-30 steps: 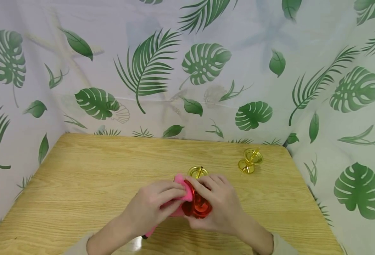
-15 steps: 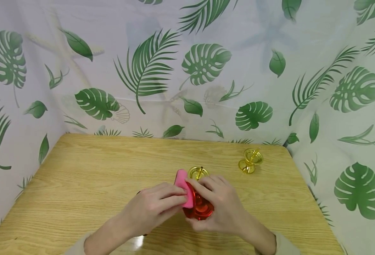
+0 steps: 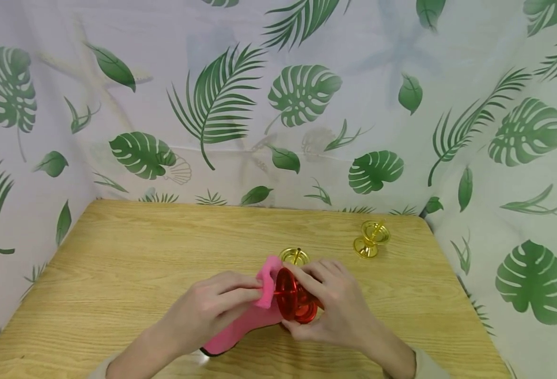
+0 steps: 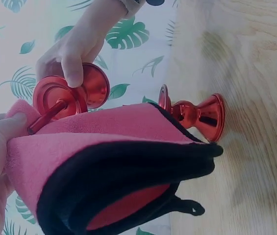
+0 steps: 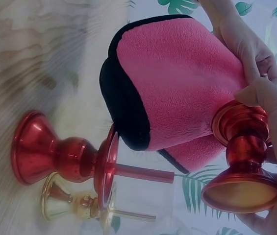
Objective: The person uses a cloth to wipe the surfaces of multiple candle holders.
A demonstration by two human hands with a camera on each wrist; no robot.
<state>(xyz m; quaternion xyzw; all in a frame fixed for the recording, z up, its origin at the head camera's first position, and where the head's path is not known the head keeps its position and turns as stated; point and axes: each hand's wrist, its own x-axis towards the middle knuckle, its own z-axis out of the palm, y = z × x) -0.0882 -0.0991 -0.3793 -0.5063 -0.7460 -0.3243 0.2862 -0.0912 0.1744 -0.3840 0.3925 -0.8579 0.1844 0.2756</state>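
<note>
My left hand pinches a pink towel with a black edge, folded over near the spike of a red metal candle holder. My right hand grips that candle holder, tilted sideways with its dish facing the towel; in the right wrist view the held candle holder shows its hollow base. A second red candle holder stands upright on the table below, partly hidden by the held one in the head view. In the left wrist view the towel hangs in loose folds, with a small black loop.
A gold candle holder stands just behind the hands, partly covered. Another gold candle holder is at the back right of the wooden table. Leaf-printed cloth encloses the table's back and sides.
The left hand and towel have drawn left, off the held candle holder's dish, so dish and spike now show. More of the towel hangs in view below. The right hand keeps its grip.
</note>
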